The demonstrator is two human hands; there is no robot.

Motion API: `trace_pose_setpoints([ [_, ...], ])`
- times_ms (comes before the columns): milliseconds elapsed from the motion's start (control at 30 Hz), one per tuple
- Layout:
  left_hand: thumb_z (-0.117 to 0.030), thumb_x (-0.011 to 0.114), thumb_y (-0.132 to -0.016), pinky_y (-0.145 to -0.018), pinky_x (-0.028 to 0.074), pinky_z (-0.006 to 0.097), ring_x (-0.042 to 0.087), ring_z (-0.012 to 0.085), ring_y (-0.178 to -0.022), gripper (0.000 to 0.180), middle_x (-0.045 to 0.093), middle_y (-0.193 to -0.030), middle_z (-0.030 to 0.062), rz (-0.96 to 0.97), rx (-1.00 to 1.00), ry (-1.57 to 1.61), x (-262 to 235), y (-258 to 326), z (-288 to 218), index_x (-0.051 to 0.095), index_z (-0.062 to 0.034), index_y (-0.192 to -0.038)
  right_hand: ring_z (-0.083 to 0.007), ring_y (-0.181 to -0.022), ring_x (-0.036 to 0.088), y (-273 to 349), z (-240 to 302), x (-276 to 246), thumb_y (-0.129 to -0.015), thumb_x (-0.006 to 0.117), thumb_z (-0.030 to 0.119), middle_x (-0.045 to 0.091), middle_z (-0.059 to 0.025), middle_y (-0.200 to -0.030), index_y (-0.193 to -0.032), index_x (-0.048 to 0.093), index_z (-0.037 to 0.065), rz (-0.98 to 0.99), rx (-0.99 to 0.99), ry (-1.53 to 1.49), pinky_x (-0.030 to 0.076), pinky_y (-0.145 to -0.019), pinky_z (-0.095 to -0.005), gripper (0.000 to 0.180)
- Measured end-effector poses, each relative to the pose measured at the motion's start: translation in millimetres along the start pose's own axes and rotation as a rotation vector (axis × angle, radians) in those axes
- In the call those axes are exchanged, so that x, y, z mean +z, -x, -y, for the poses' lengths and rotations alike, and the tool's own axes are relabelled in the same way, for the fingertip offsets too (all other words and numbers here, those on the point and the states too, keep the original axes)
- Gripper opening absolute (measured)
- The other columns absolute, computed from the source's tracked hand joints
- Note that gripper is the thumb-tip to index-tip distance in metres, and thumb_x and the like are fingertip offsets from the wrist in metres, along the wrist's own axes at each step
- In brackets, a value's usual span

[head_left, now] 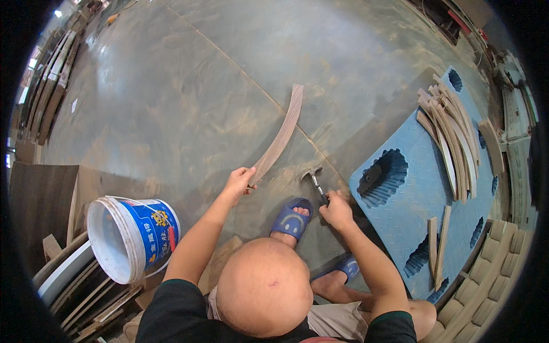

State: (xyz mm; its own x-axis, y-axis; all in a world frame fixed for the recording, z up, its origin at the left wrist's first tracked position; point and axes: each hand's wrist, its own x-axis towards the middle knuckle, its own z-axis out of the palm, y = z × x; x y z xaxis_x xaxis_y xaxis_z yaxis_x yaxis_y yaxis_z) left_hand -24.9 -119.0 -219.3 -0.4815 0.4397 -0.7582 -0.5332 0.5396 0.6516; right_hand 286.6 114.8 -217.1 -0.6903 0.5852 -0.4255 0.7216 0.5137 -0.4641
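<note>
My left hand point(239, 184) is closed round the lower end of a curved wooden slat point(282, 135), which stretches up and to the right above the concrete floor. In my right hand point(337, 211) is a claw hammer point(315, 179), gripped by its dark handle; its metal head points away from me, short of the slat. Between and below the two hands is my foot in a blue slipper point(291, 220). Whether anything else sits under my left fingers, I cannot make out.
On my right lies a blue plastic pallet point(384, 223) carrying a pile of curved wooden slats point(452, 134) and two loose wooden strips point(437, 246). A white and blue bucket point(137, 237) stands on my left, beside stacked boards point(94, 306). More panels point(54, 86) lean at the far left.
</note>
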Motion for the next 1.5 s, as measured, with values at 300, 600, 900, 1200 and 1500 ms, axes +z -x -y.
trace_pose_setpoints([
  [300,-0.029,0.071,-0.116,-0.065,0.054,0.033,0.075,0.0157,-0.078,0.035,0.076,-0.121,0.0100,-0.227,0.168,-0.037,-3,-14,22,0.064,-0.0026,-0.137,-0.0518,-0.126,0.071,-5,5,-3,-0.098,0.068,0.015,0.073,-0.0299,-0.132,-0.133,0.067,-0.003,-0.042,0.095,-0.192,0.056,-0.109,-0.0555,0.040],
  [600,-0.025,0.080,-0.105,-0.084,0.061,0.040,0.077,0.0251,-0.097,0.044,0.073,-0.129,0.0131,-0.319,0.342,-0.267,-17,-28,39,0.071,-0.0043,-0.143,-0.0476,-0.123,0.074,-5,10,-7,-0.098,0.068,0.019,0.077,-0.0289,-0.130,-0.134,0.070,-0.001,-0.059,0.077,-0.246,0.057,-0.109,-0.0538,0.041],
  [900,-0.030,0.093,-0.091,-0.111,0.055,0.052,0.065,0.0379,-0.130,0.064,0.066,-0.144,0.0129,-0.499,0.522,-0.929,4,-2,20,0.072,-0.0168,-0.149,-0.0403,-0.105,0.080,-5,25,-10,-0.102,0.079,0.027,0.081,-0.0244,-0.110,-0.126,0.075,-0.001,-0.021,0.018,-0.419,0.060,-0.096,-0.0482,0.037],
  [1200,-0.025,0.089,-0.091,-0.122,0.043,0.054,0.057,0.0370,-0.145,0.066,0.063,-0.154,0.0124,-0.664,0.490,-1.132,-40,7,41,0.068,-0.0164,-0.153,-0.0338,-0.102,0.078,-5,36,-10,-0.112,0.071,0.030,0.079,-0.0218,-0.107,-0.132,0.072,-0.002,-0.026,-0.044,-0.561,0.058,-0.093,-0.0440,0.038],
  [1500,-0.034,0.089,-0.094,-0.130,0.036,0.056,0.048,0.0386,-0.155,0.075,0.058,-0.163,0.0152,-0.601,0.727,-1.057,-23,-23,3,0.063,-0.0089,-0.160,-0.0207,-0.095,0.068,-39,13,25,-0.119,0.064,0.034,0.073,-0.0111,-0.102,-0.139,0.069,-0.002,-0.113,0.045,-0.736,0.056,-0.090,-0.0385,0.041],
])
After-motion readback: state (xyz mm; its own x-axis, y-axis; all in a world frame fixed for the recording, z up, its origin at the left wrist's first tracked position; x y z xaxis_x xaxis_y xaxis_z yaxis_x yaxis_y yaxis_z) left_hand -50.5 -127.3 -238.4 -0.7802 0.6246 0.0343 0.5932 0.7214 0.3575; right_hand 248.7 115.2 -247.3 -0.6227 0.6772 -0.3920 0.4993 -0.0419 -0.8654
